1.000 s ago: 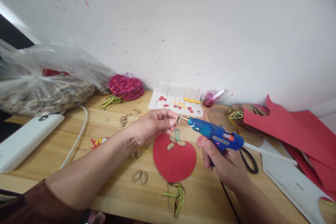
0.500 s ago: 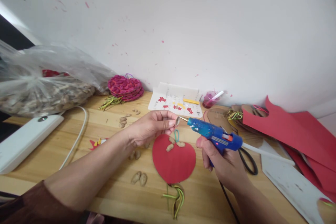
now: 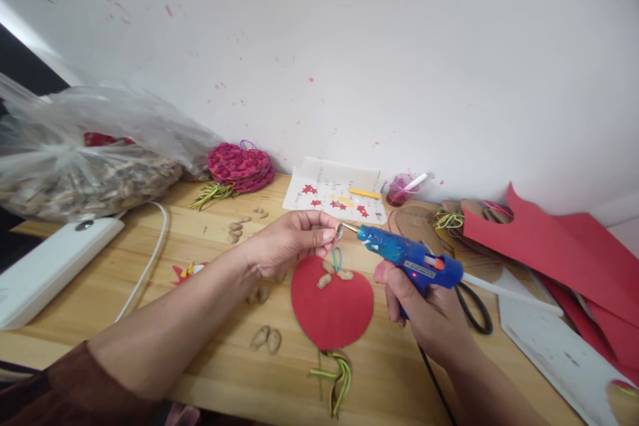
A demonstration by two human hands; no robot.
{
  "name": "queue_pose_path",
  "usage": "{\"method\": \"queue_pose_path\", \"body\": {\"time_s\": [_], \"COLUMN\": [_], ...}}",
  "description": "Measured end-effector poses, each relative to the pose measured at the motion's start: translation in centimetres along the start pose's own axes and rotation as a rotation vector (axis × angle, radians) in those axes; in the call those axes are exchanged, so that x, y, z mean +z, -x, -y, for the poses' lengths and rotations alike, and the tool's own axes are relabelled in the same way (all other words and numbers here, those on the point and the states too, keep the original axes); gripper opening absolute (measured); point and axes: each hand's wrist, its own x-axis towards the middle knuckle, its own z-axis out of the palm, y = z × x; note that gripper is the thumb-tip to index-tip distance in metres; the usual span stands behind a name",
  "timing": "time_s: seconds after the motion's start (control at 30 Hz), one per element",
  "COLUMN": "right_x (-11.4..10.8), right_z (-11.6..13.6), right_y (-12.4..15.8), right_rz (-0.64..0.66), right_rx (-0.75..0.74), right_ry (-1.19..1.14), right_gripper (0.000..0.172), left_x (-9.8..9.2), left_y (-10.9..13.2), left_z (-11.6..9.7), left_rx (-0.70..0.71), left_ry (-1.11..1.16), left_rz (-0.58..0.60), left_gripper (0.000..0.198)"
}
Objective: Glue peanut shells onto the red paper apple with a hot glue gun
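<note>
My left hand [image 3: 292, 239] pinches a small peanut shell [image 3: 339, 231] above the table. My right hand [image 3: 424, 309] grips a blue glue gun [image 3: 409, 257], its metal nozzle touching the shell. A white glue stick [image 3: 509, 289] pokes out of the gun's back. Below the hands lies a red apple-shaped card [image 3: 332, 303] with three shells and a teal loop [image 3: 337, 257] stuck near its top. Green and yellow strings [image 3: 335, 376] trail from its bottom edge.
Loose shells [image 3: 266, 338] lie left of the card. A plastic bag of shells [image 3: 84, 170], a white power strip [image 3: 44, 266], a pink stack of discs [image 3: 240, 165], a star sheet [image 3: 335, 196], scissors [image 3: 474, 309] and red foam sheets [image 3: 559, 246] sit around the wooden table [image 3: 200, 259].
</note>
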Motion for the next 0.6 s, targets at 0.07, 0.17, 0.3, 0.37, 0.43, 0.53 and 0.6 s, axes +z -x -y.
{"method": "queue_pose_path", "body": {"time_s": [0.07, 0.17, 0.3, 0.37, 0.43, 0.53, 0.6], "right_x": [0.03, 0.04, 0.03, 0.03, 0.05, 0.07, 0.04], "right_z": [0.06, 0.1, 0.07, 0.06, 0.08, 0.13, 0.12], "right_y": [-0.03, -0.08, -0.11, -0.12, -0.14, -0.19, -0.2], "right_rz": [-0.009, -0.014, -0.013, -0.013, -0.009, -0.012, -0.013], "right_rx": [0.002, -0.002, -0.007, -0.014, -0.015, -0.005, 0.0], "right_ry": [-0.007, -0.007, -0.004, -0.011, -0.011, 0.002, 0.003], "right_gripper": [0.034, 0.033, 0.033, 0.033, 0.034, 0.034, 0.034], "left_x": [0.01, 0.05, 0.06, 0.06, 0.08, 0.14, 0.17], "left_y": [0.03, 0.04, 0.04, 0.07, 0.1, 0.14, 0.13], "left_z": [-0.05, -0.11, -0.16, -0.18, -0.2, -0.22, -0.23], "left_rx": [-0.002, 0.001, -0.001, -0.002, -0.001, -0.001, -0.007], "left_ry": [-0.001, -0.008, -0.002, -0.003, -0.003, 0.006, 0.016], "left_rz": [0.002, 0.011, 0.006, 0.004, 0.01, 0.015, 0.013], "left_gripper": [0.033, 0.032, 0.033, 0.034, 0.033, 0.031, 0.032]}}
